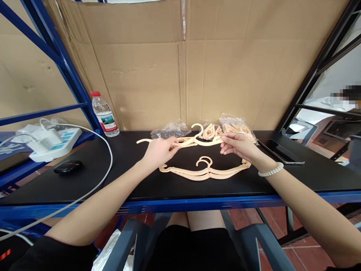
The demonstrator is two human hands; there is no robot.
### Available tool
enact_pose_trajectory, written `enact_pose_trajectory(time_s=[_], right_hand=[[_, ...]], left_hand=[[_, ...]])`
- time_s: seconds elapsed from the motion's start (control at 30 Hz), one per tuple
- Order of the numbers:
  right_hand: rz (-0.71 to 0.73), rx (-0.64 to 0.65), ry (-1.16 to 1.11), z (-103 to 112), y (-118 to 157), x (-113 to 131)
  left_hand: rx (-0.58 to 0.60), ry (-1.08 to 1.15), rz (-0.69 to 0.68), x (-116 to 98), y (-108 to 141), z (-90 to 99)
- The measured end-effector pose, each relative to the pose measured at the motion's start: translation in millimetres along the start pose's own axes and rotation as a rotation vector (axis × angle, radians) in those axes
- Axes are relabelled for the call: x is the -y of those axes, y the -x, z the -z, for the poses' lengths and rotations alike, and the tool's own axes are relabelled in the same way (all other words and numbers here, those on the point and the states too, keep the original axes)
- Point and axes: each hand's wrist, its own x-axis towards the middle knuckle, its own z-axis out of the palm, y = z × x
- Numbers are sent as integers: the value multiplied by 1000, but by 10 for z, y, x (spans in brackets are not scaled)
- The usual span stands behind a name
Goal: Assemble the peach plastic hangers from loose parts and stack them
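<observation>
A cream plastic clothes hanger (207, 142) is held up over the black tabletop, its hook pointing upward. My left hand (161, 152) pinches its left part between thumb and fingers, and a curved cream end sticks out past the knuckles. The right part is gripped by my right hand (238, 145), which covers that end; a beaded bracelet circles the wrist. Closer to me, a pair of matching hangers (208, 174) lies overlapped on the table, hooks facing away. Behind the held hanger are cream hanger parts (210, 131) in clear plastic bags.
A crumpled clear bag (170, 130) and a water bottle (105, 114) stand near the cardboard wall (141, 75). To the left are a power strip (56, 145), a white cable (111, 154) and a small black object (68, 166). A tablet (279, 151) lies at right.
</observation>
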Motion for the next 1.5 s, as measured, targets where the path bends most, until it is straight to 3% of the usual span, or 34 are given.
enact_pose_trajectory(time_s=[0.23, 0.37, 0.53, 0.73, 0.83, 0.9, 1.07, 1.17, 1.3, 1.5], right_hand=[[50, 29, -138, -55, -37, -28], [-13, 132, -283, -234, -9, -39], [-155, 218, -273, -458, 63, -72], [-213, 188, -265, -552, 66, -113], [-235, 137, -272, -544, 68, -113], [-226, 93, -286, -531, 69, -103], [-194, 41, -298, -506, 66, -83], [-209, 74, -284, -503, 66, -99], [-193, 120, -275, -502, 69, -124], [-199, 77, -278, -506, 79, -96]], left_hand=[[-87, 122, -12, 18, 5, -87], [-61, 170, -47, -75, 31, -126], [-28, 109, -127, -225, 68, -162], [35, 161, -195, -293, 110, -181], [65, 427, -132, -286, 115, -176], [51, 664, -19, -274, 104, -172], [-147, 1270, 377, -229, 30, -173], [-218, 1474, 539, -200, -8, -169], [-157, 1522, 529, -148, -29, -152], [-27, 1444, 429, -126, -34, -150]])
